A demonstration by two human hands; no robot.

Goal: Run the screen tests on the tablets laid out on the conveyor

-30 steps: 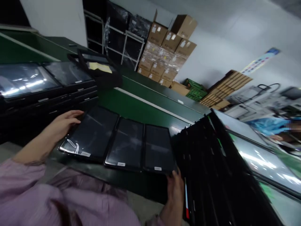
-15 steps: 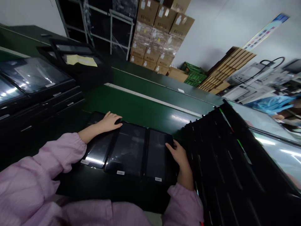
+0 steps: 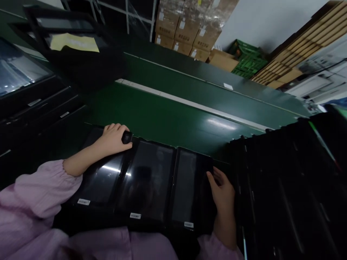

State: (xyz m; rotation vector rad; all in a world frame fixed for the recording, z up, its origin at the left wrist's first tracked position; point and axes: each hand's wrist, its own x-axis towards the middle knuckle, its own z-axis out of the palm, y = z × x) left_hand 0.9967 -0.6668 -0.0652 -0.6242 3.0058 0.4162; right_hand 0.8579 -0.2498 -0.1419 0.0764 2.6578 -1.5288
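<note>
Three dark, glossy display panels lie side by side in a black tray (image 3: pixel 202 187): a left panel (image 3: pixel 100 184), a middle panel (image 3: pixel 149 177) and a right panel (image 3: pixel 184 184). Each bears a small white label along its near edge. My left hand (image 3: pixel 115 139) reaches over the left panel, its fingers curled over the tray's far edge and its thumb pointing toward the middle panel. On the right, my right hand (image 3: pixel 222 187) grips the tray's side, thumb on top and fingers bent round the edge. Some right fingertips are hidden.
A tall stack of black trays (image 3: pixel 282 180) stands close on the right. More trays with glossy panels (image 3: pixel 24 68) are stacked left, near a black frame with yellow paper (image 3: pixel 74 42). Behind the green table (image 3: pixel 162 112) are cardboard boxes (image 3: pixel 187 32) and green crates (image 3: pixel 248 57).
My view has moved closer and lower, so the panels look larger. Both hands keep their places on the tray; the light's reflection has shifted up the left panel.
</note>
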